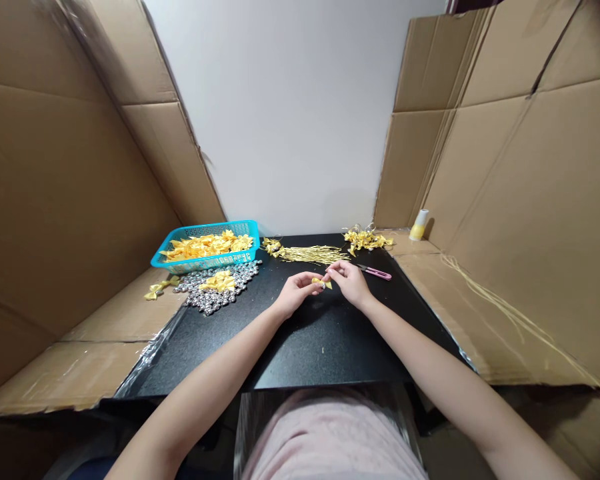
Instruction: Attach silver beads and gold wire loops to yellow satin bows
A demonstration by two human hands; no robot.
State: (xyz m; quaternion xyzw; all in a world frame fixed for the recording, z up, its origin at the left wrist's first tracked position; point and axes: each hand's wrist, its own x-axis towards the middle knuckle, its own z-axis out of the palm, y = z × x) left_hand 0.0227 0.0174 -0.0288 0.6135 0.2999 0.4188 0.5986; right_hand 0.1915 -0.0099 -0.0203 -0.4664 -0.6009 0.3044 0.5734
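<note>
Your left hand (296, 292) pinches a small yellow bow (329, 285) between thumb and fingers. Your right hand (347, 281) is just beside it, with the fingertips drawn together at the bow; I cannot tell if they grip its edge or some thin tie, because the part is too small. The bow is between your two hands, above the black table (300, 353).

In my judgement, the bow can slip or twist if your left pinch becomes loose while the right fingers pull. If you press too hard, its soft-looking loops may become flat.

Please be careful also with the pink cutter (379, 273), which lies just beyond your right hand, to the right, its blade end toward your fingers: a careless move could touch it. The yellow strands (313, 254) lie just beyond both hands, so a sleeve or knuckle may push them apart. To the left of your left hand, the silver beads (207, 305) are spread loosely, near the blue basket (255, 235); a wide elbow swing could scatter them.
</note>
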